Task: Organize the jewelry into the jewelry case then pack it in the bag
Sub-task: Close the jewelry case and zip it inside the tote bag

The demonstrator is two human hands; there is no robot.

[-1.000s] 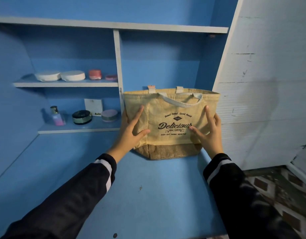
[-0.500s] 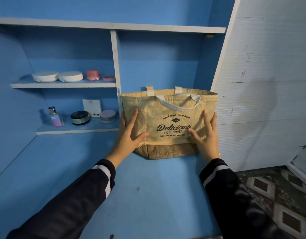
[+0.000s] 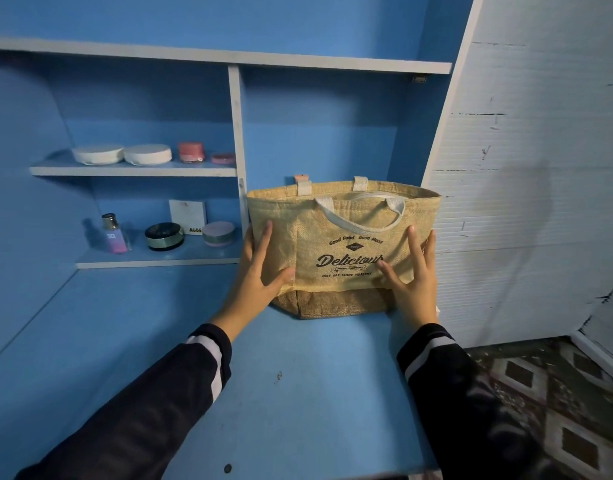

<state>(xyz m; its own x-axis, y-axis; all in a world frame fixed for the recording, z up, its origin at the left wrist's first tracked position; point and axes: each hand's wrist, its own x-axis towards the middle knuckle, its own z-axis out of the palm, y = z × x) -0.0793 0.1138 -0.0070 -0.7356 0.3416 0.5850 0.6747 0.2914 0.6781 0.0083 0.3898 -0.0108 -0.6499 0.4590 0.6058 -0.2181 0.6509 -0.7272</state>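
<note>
Both grips (image 3: 258, 277) (image 3: 416, 284) flat against bag (image 3: 336, 284)

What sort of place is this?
Likely a home dressing corner: a blue built-in desk, shelves holding round compacts and a small perfume bottle, and a tote bag standing on the desk.

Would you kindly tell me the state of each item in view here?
Bag: upright on the desk, top open.
Left hand grip: open, fingers flat on bag.
Right hand grip: open, fingers flat on bag.
Perfume bottle: upright, capped.
Dark compact: lid closed.
Pink compact: lid closed.
</note>
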